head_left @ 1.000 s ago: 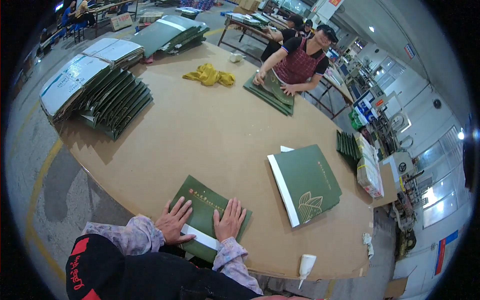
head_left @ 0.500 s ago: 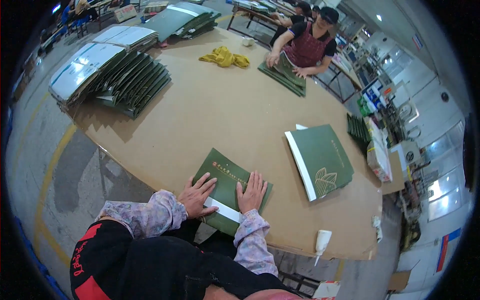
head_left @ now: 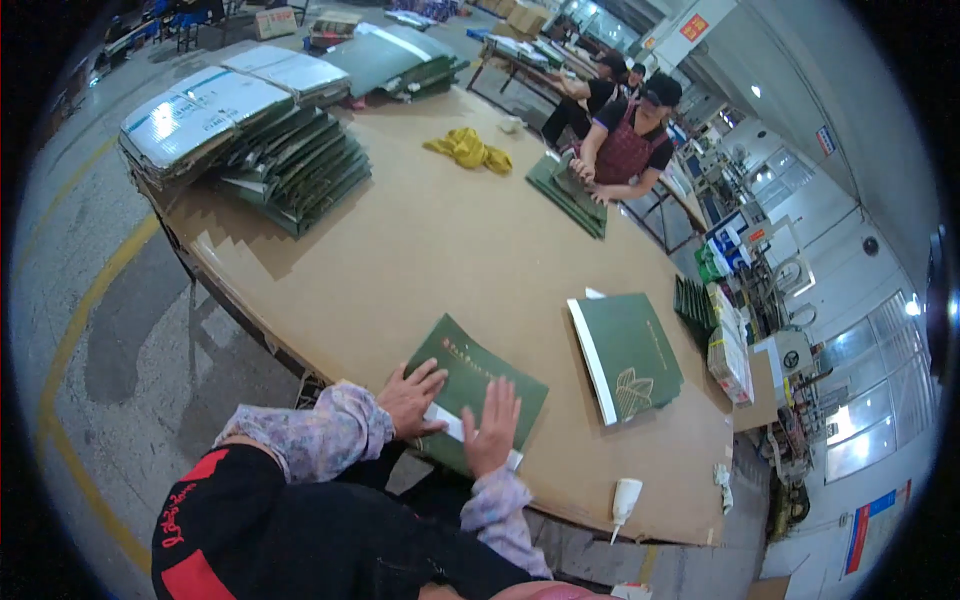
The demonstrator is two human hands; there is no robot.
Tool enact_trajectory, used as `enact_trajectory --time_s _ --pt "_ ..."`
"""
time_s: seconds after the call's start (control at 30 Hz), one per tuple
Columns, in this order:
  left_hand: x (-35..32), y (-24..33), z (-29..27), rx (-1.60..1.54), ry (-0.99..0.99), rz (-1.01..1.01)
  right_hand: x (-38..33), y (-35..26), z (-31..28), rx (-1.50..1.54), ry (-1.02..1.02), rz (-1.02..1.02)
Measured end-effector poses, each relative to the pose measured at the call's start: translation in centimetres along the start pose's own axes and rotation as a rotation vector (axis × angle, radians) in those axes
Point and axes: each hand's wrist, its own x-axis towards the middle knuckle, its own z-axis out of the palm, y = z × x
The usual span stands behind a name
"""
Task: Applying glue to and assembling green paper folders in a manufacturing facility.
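Note:
A green folder-like paper cover (head_left: 470, 375) with gold print and a white strip (head_left: 447, 420) across it lies at the near table edge, in front of my body. My left hand (head_left: 408, 403) rests on its left side with fingers spread, the thumb touching the white strip. Over the right part of the cover is my right hand (head_left: 490, 430), fingers stretched out and slightly blurred; whether its palm touches the paper I cannot tell. Neither hand grips anything. To the right lies a stack of similar green covers (head_left: 630, 345) with a white strip along the left edge.
A white nozzle bottle (head_left: 626, 497) lies at the near right table edge. Green folders (head_left: 290, 175) and white-wrapped bundles (head_left: 200, 110) are piled far left. A yellow cloth (head_left: 468, 150) lies at the back, near a co-worker (head_left: 630, 150) handling green covers (head_left: 560, 195).
My right hand has shifted a little toward me and left over the cover, and its fingers now blur. My left hand stays on the cover. The whole view has tilted slightly.

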Motion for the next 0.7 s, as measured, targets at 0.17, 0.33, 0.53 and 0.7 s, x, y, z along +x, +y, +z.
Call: enact_trajectory --time_s 0.17,0.33,0.53,0.7 --pt "0.8 0.1 0.4 0.070 -0.038 0.049 -5.8 -1.8 5.9 -0.031 -0.175 -0.007" --pt "0.6 0.0 -0.3 0.093 0.020 0.044 -5.0 -1.7 5.3 -0.057 -0.210 -0.018" --pt "1.1 -2.6 -0.8 -0.031 -0.049 0.134 -6.6 3.4 0.0 -0.301 -0.284 0.077" --pt "0.0 -3.9 0.1 -0.250 0.133 0.192 -7.2 3.6 0.1 -0.240 -0.247 0.182"
